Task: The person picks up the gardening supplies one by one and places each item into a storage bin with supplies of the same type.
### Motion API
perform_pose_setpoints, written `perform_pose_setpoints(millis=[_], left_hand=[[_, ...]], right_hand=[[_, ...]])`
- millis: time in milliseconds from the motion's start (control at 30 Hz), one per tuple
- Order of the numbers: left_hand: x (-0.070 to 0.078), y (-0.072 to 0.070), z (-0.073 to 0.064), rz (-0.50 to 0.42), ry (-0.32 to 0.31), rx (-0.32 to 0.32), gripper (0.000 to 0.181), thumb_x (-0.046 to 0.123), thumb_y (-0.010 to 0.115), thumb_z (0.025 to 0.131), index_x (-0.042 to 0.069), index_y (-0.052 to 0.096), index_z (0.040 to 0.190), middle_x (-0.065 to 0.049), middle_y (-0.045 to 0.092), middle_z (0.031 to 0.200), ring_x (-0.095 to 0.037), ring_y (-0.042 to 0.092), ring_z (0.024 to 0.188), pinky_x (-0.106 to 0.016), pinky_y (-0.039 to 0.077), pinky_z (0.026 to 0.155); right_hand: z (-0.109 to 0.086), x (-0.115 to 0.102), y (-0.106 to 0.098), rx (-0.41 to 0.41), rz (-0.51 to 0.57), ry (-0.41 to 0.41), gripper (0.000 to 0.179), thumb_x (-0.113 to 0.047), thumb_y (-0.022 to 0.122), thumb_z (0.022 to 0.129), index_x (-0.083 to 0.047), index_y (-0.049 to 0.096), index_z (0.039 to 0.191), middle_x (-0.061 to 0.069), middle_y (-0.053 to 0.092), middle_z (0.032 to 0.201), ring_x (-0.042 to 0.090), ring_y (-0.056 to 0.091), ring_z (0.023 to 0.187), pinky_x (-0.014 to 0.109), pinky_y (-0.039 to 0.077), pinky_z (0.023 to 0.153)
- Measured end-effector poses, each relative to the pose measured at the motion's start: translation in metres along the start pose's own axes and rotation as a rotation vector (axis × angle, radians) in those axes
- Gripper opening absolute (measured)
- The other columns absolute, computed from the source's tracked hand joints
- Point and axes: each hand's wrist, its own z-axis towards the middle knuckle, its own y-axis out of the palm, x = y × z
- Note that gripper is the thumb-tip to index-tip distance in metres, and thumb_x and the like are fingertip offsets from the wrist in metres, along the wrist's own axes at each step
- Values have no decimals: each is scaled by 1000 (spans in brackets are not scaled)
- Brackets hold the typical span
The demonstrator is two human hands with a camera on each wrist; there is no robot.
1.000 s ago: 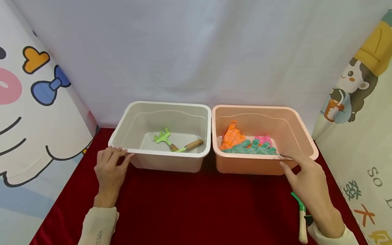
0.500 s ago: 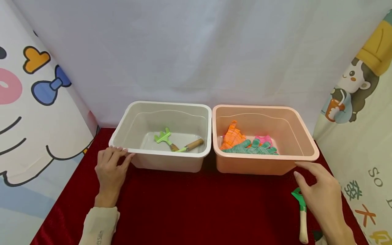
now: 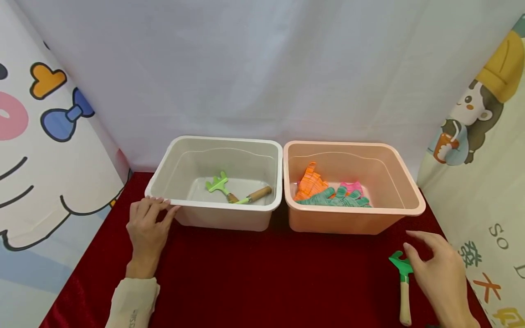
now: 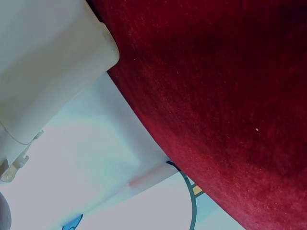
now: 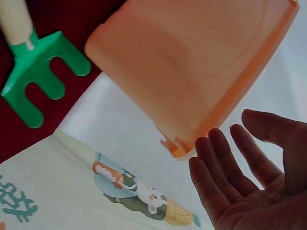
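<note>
My left hand [image 3: 148, 228] grips the front left corner of the white plastic bin [image 3: 229, 217], fingers over the rim and thumb at the front. In the left wrist view this bin [image 4: 53, 62] shows at upper left. My right hand [image 3: 440, 269] hangs over the cloth, fingers apart and holding nothing; the right wrist view shows the hand [image 5: 254, 177] with loosely bent fingers. Just left of it lies a small hand rake [image 3: 404, 287] with green prongs and a pale wooden handle; its green head [image 5: 45, 74] shows in the right wrist view.
A peach bin [image 3: 336, 223] stands beside the white one, holding orange gloves [image 3: 312, 182], green gloves [image 3: 336, 199] and something pink. Inside the white bin are a light green hand rake [image 3: 219, 183] and another wooden-handled tool [image 3: 258, 194]. Red cloth [image 3: 262, 278] covers the table.
My right hand has moved off the peach bin's front rim, right and toward me, uncovering more of the green rake. The left hand stays on the white bin.
</note>
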Motion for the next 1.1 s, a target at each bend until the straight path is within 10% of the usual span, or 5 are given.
perform_pose_setpoints(millis=[233, 1100], left_hand=[[0, 0, -1, -6, -2, -1, 41, 41, 68, 79, 2, 71, 92, -14, 64, 92, -34, 54, 82, -53, 49, 74], [0, 1, -2, -24, -2, 28, 39, 39, 71, 78, 2, 72, 91, -14, 65, 90, -36, 55, 86, -36, 43, 94]], right_hand=[[-7, 13, 5, -31, -77, 38, 30, -10, 73, 79, -3, 66, 107, 21, 61, 105, 26, 53, 61, 32, 44, 52], [-23, 43, 22, -502, -132, 397, 63, -39, 71, 80, 4, 49, 121, 26, 57, 105, 32, 58, 81, 41, 46, 57]])
